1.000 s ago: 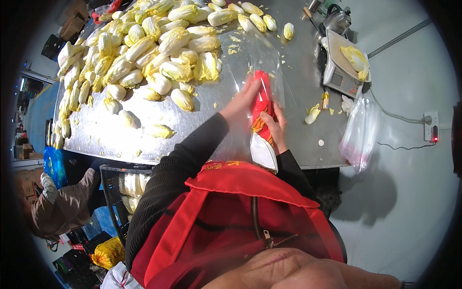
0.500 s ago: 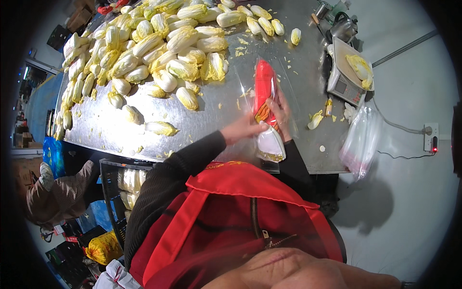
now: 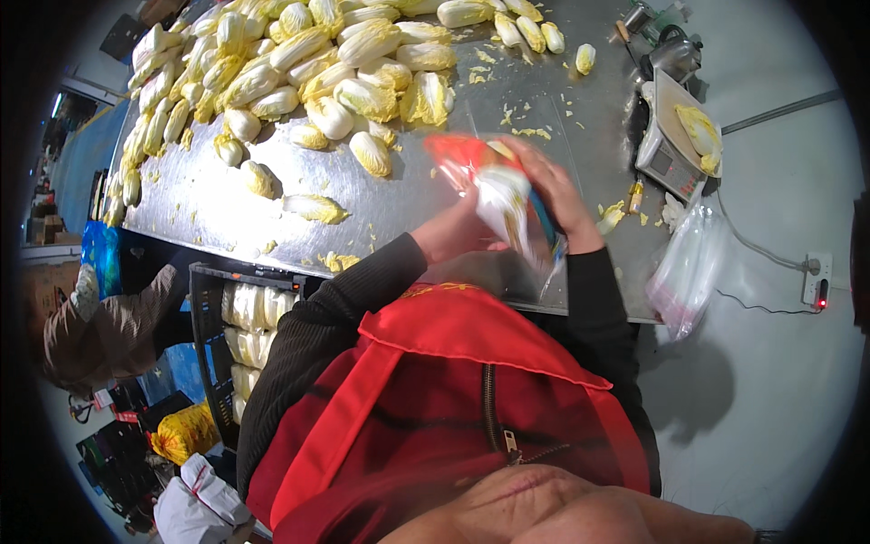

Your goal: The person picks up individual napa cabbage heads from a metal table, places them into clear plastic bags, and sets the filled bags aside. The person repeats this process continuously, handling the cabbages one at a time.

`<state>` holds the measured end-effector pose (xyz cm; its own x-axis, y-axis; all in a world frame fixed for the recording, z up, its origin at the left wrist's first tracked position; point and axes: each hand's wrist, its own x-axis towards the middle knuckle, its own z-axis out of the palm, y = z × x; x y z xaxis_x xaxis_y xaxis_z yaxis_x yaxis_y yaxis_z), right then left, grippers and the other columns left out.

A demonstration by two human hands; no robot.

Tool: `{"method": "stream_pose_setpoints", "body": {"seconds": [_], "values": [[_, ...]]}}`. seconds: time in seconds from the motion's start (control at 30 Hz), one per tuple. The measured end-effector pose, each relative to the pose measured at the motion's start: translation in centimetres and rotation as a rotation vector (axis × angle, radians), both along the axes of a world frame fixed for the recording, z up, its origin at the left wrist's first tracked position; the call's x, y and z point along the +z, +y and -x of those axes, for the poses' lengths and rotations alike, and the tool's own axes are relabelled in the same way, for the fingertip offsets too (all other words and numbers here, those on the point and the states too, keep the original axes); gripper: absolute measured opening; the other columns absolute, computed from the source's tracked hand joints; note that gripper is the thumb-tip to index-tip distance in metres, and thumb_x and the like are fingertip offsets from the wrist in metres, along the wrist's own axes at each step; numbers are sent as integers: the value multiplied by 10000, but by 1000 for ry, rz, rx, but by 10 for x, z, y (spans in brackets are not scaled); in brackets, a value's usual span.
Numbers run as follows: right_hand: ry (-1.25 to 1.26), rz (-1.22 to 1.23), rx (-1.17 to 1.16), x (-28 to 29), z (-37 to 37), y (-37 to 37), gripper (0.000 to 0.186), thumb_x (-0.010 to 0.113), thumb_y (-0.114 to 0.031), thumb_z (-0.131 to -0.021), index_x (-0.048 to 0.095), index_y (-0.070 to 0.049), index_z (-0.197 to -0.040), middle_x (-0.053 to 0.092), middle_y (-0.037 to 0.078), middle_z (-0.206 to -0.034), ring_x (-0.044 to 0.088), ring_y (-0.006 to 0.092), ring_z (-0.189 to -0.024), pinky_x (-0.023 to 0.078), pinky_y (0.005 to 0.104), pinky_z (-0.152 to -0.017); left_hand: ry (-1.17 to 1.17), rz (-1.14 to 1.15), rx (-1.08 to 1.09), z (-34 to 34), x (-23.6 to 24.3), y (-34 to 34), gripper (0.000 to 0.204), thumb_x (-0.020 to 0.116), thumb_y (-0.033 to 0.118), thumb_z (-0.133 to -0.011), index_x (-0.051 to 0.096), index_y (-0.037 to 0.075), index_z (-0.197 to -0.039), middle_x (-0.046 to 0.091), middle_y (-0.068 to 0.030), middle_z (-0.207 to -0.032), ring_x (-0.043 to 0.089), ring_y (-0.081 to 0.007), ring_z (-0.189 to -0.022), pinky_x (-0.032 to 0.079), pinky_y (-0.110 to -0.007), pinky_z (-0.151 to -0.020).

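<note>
A red, patterned package in clear plastic [image 3: 503, 199] is held over the steel table's near middle, tilted with its red end toward the upper left and a white part toward me. My left hand [image 3: 446, 227] grips it from the left, thumb against its side; some fingers are hidden. My right hand [image 3: 553, 190] is wrapped round its upper right side. The package is blurred by motion, so its contents are hard to make out. Small pale yellow leaf scraps [image 3: 530, 132] lie just beyond it.
Pale yellow cabbages [image 3: 299, 54] are piled across the steel table [image 3: 199, 199]. At right are a scale [image 3: 662, 159], kettle [image 3: 675, 59], hanging plastic bags [image 3: 684, 272] and a power strip [image 3: 816, 281]. Below stands a black crate [image 3: 213, 354] of wrapped items; another person [image 3: 100, 335] works at left.
The package has swung from lengthwise to a leftward tilt and looks bunched. My right hand has moved up and round it; my left hand has dropped from its top to its lower left.
</note>
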<state>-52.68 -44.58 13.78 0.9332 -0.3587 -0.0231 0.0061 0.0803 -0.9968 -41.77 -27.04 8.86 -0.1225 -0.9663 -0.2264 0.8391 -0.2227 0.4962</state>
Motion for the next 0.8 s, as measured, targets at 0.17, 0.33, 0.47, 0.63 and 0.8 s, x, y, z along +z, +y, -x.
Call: {"method": "stream_pose_setpoints", "body": {"seconds": [0.17,0.33,0.47,0.63,0.8], "values": [[54,440,191,74,-3,18,511,658,-296,-926,559,-31,-1351,564,115,-1362,517,204,-1264,381,343,-1065,220,38,121,-9,-22,23,1032,416,827,-807,266,107,-1532,377,-138,-1523,422,-354,-1366,398,-512,-1086],[-20,497,36,61,-33,20,272,762,-177,-808,728,-33,-1036,651,123,-1206,618,205,-1087,459,334,-947,-92,-24,141,-27,-18,46,952,468,757,-852,308,85,-1507,448,-173,-1452,488,-286,-1309,427,-463,-1056],[45,578,87,73,-49,13,199,765,-194,-818,746,-27,-924,651,114,-1208,620,187,-1065,478,327,-901,-1198,-417,359,-57,-32,66,839,722,439,-838,343,38,-1471,494,-158,-1379,539,-237,-1234,462,-392,-1005],[-19,593,91,79,-59,18,155,763,-176,-818,737,-27,-853,649,102,-1216,608,196,-1096,468,320,-920,-1436,19,657,-68,-18,32,879,830,103,-747,327,6,-1461,496,-139,-1386,537,-224,-1241,479,-375,-1003],[-281,778,-165,78,-71,20,94,760,-112,-806,717,-29,-810,681,82,-1146,594,203,-1138,461,325,-939,-806,82,626,-65,-30,13,811,755,-35,-777,325,3,-1463,513,-121,-1376,526,-188,-1242,446,-348,-1041]]}}
